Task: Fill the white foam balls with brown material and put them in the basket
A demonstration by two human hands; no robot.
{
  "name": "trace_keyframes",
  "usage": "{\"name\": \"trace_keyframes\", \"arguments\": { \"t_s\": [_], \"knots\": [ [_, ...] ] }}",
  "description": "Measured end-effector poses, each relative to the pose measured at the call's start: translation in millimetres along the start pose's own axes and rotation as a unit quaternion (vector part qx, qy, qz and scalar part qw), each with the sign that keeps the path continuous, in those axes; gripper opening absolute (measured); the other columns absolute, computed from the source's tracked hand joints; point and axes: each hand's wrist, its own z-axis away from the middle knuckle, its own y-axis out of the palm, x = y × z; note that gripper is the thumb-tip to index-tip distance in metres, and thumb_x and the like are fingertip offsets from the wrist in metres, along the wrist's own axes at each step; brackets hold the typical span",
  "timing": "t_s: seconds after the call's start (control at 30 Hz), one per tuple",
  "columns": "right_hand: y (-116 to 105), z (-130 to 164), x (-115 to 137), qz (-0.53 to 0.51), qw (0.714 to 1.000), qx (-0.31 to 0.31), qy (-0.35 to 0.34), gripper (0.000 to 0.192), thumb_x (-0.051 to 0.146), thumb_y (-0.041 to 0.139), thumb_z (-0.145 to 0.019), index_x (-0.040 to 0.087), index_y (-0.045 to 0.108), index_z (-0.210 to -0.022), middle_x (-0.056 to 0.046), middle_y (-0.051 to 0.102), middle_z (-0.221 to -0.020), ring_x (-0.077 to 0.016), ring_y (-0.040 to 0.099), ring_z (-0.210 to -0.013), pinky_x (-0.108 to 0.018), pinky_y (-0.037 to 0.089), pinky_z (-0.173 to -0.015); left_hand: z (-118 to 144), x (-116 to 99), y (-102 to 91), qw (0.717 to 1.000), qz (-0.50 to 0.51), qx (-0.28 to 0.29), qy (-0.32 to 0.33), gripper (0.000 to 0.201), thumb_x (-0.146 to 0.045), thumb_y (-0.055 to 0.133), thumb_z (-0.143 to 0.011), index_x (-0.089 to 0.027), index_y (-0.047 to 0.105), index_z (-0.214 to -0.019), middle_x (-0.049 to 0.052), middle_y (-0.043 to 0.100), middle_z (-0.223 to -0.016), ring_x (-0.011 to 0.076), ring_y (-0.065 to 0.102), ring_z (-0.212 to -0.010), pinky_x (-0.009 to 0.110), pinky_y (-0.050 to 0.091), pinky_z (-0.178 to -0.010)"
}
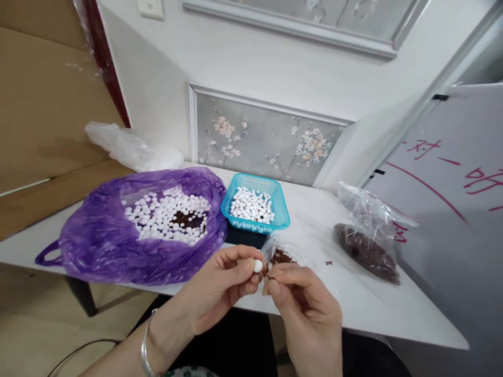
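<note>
Between the thumb and fingers of my left hand (226, 280) is a small white ball (258, 266). My right hand (304, 303) is pinched close beside it; a tiny dark bit seems to show at its fingertips, too small to name. Just behind my hands lies an open clear bag (301, 255) with small reddish-brown pieces (281, 256) in it, partly hidden by my fingers. A turquoise plastic basket (281, 207) holds many white balls (251, 204). To its left, an open purple plastic bag (98, 225) contains more white balls (157, 214) and a patch of brown pieces (184, 220).
A clear bag of dark brown pieces (369, 251) stands at the right of the white table (412, 314). A few loose brown pieces (329, 263) lie near it. White plastic bags (133, 149) sit at the back left. A whiteboard (451, 209) leans at the right.
</note>
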Motion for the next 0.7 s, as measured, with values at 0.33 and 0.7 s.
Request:
{"name": "trace_keyframes", "arguments": {
  "t_s": [0.33,0.7],
  "knots": [
    [2.2,1.5,-3.9,0.022,1.000,-0.008,0.003,0.015,0.012,0.068,-0.085,0.027,0.071,-0.087,0.003,0.070,-0.085,-0.0096,0.066,-0.080,-0.016,0.055,-0.074,1.6,-1.3,2.5,0.996,0.073,-0.008,-0.049,0.013,-0.021,0.078,-0.079,-0.009,0.073,-0.080,0.001,0.064,-0.075,0.0029,0.062,-0.060,0.010,0.055,-0.064],
    [7.3,2.2,3.8,0.043,0.999,-0.007,-0.011,0.020,0.008,0.066,-0.085,0.027,0.073,-0.086,0.002,0.072,-0.081,-0.0125,0.068,-0.076,-0.019,0.056,-0.070,4.4,2.8,2.8,0.999,0.040,0.003,-0.002,0.014,-0.026,0.076,-0.081,-0.012,0.072,-0.080,0.000,0.062,-0.073,0.0055,0.059,-0.064,0.014,0.052,-0.065]
  ]
}}
